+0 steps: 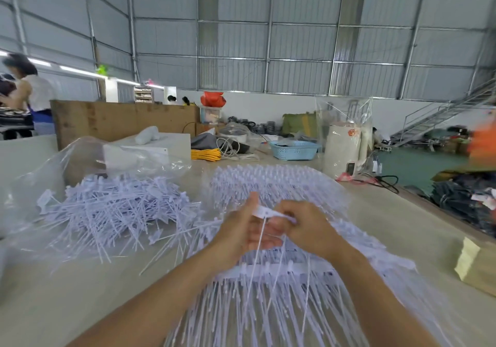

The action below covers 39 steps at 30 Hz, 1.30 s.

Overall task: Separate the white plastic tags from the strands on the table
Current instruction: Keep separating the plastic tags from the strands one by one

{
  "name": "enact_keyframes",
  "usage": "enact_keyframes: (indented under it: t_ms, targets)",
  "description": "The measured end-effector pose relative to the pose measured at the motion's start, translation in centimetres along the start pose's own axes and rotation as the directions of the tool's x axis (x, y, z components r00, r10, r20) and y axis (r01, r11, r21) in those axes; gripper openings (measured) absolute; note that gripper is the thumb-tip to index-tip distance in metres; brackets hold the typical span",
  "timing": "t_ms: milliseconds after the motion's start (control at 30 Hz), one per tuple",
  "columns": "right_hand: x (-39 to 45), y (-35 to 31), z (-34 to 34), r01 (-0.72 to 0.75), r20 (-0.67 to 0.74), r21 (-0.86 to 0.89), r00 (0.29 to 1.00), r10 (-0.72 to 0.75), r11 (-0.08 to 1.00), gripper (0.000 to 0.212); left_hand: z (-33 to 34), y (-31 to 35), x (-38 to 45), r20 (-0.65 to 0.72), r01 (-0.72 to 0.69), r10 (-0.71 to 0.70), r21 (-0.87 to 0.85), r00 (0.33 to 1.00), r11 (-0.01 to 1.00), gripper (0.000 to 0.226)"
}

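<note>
A small white plastic tag with a thin strand hanging below it is held between both hands above the table. My left hand pinches its left end with the thumb on top. My right hand grips its right end with curled fingers. Beneath the hands lies a wide mat of joined white tag strands that reaches the near edge. A loose heap of separated white tags lies to the left on the beige table.
Clear plastic sheeting lies behind the heap. A white box, yellow cord, blue basket and a wrapped white cylinder stand further back. A taped cardboard packet lies at the right. A person stands at far left.
</note>
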State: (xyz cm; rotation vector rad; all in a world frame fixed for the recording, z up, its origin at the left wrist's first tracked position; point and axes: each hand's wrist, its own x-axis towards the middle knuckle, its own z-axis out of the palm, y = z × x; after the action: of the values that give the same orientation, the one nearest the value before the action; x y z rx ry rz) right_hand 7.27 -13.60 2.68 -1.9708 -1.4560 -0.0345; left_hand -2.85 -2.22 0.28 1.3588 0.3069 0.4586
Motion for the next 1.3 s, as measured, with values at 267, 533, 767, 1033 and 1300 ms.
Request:
enact_keyframes:
  t_ms: [267,533,767,1033,1300]
  targets:
    - [-0.6,1.8,1.8,-0.058,0.095,0.047,0.994,0.054,0.997,0.029,0.4,-1.5,0.1,-0.102,-0.092,0.121,0.253,0.987,0.963,0.051]
    - [-0.7,1.9,2.4,0.007,0.002,-0.137,1.000,-0.007,0.991,0.012,0.1,-1.0,0.2,-0.180,0.129,-0.080,0.283,0.980,0.950,0.032]
    - [-0.2,1.7,2.6,0.105,-0.106,-0.155,0.987,-0.122,0.982,0.017,-1.2,0.6,-0.2,0.019,0.161,-0.164,0.096,0.986,0.982,0.041]
    - [-1.1,1.2,-0.1,0.056,-0.091,0.395,0.996,-0.021,0.917,0.016,-2.5,1.1,0.7,0.058,0.185,-0.176,-0.260,0.983,0.948,0.029]
    - [-0.5,1.1,2.0,0.050,-0.128,0.178,0.991,-0.027,0.983,0.019,0.0,-0.3,0.1,0.081,0.071,-0.080,0.104,0.994,0.992,0.058]
